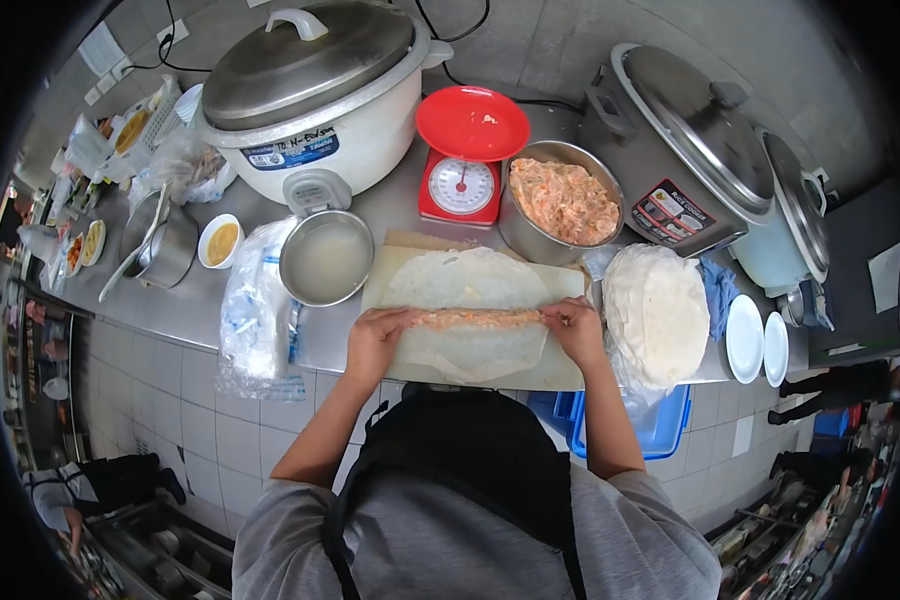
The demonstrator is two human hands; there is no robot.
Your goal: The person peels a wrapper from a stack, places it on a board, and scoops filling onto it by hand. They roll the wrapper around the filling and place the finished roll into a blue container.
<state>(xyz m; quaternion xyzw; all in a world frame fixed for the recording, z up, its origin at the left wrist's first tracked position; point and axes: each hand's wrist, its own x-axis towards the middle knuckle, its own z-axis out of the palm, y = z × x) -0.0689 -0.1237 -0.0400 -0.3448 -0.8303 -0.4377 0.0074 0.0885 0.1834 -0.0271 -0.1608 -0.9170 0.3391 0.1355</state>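
A long strip of orange-pink minced filling (476, 318) lies across a thin, translucent round wrapper (470, 352) on a pale board (565, 375). At the strip's left end, my left hand (378, 335) has its fingers closed on the filling. My right hand (574, 328) pinches the opposite end. Behind the board, a metal pot (513, 225) holds more of the filling (563, 200). To the right rests a stack of round wrappers (655, 312). A metal bowl of cloudy liquid (327, 258) stands to the left.
A red scale (461, 190) stands behind the board, between a white rice cooker (320, 150) and a dark one (670, 150). Plastic bags (255, 310) lie left. White plates (744, 338) sit right, and a blue bin (670, 430) is below the edge. Other people stand farther away.
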